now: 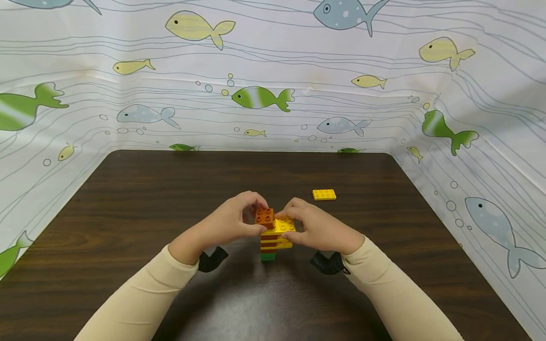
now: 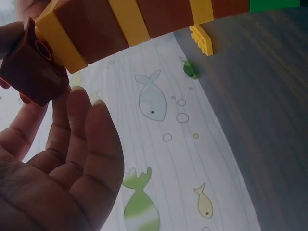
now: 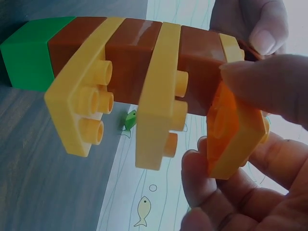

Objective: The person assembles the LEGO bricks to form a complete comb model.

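A tower of toy building bricks stands upright in front of me, with a green brick (image 1: 268, 256) at its foot and brown bricks (image 3: 129, 72) alternating with yellow plates (image 3: 156, 110) above. The plates jut out to the right like shelves. My left hand (image 1: 232, 219) pinches a brown brick (image 1: 265, 218) at the top. In the left wrist view this brick (image 2: 36, 72) sits tilted against the top plate's edge, one stud showing between them. Thumb and fingers of my right hand (image 1: 320, 226) grip the overhanging end of the top yellow plate (image 3: 236, 139).
A loose yellow plate (image 1: 324, 194) lies studs up on the dark wooden table (image 1: 179, 175), behind and right of the tower. A white curtain with printed fish (image 1: 273, 57) rises along the table's back and sides. Black straps circle both wrists.
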{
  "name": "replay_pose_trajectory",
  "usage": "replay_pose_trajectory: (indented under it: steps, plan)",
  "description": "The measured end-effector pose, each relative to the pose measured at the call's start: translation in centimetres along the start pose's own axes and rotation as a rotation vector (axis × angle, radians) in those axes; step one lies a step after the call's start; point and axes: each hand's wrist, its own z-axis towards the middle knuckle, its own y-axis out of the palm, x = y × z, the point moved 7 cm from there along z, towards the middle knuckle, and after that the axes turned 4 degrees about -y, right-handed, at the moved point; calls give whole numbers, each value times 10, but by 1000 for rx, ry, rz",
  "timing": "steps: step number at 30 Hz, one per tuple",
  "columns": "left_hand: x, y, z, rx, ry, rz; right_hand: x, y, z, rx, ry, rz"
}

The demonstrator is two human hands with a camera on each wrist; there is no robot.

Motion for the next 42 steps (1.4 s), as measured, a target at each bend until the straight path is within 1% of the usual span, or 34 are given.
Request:
replay_pose_trajectory:
  steps: [4,9,17,23,31,37,42]
  plan:
    - [3,1,0,13,2,32,1,1,-1,6,-4,5]
    - [7,3,1,32,20,40,0,1,-3,15,-17,0]
    - [9,5,0,43,2,51,3,3,-6,21,25,43]
    - [11,5,1,40,-8,68,2,4,-6,28,28,42]
    - [11,5,4,11,-18,88,3,3,-5,33,11,34]
    - [7,6,4,5,-20,59,4,4,-4,59,5,48]
    - [3,6,3,9,-16,23,3,4,-4,119,-30,105]
